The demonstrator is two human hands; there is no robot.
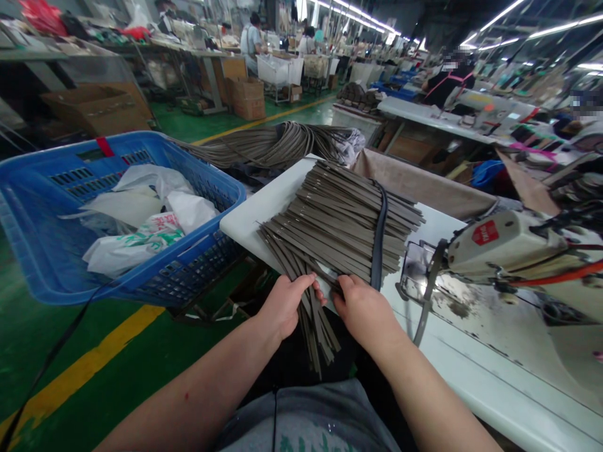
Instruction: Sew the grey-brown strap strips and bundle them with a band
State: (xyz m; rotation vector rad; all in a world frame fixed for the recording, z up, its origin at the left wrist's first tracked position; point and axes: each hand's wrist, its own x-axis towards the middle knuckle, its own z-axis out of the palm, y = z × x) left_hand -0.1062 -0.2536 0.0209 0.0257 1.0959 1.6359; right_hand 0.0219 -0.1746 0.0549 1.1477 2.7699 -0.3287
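Note:
Many flat grey-brown strips (325, 213) lie side by side in a wide layer on the white sewing table (254, 220). A dark curved band (379, 235) rests across their right part. My left hand (289, 301) is closed around a bunch of these strips, whose lower ends hang past the table's front edge. Pinched in my right hand (360, 307) is a strip near the front of the layer; its fingertips are partly hidden behind the hand. Both hands are close together at the near edge.
A sewing machine (499, 245) stands on the right, with a strip hanging at its head. To the left is a blue plastic basket (207, 235) holding white plastic bags (141, 242). A large bundle of long strips (268, 147) lies behind the table. Co-workers sit farther back.

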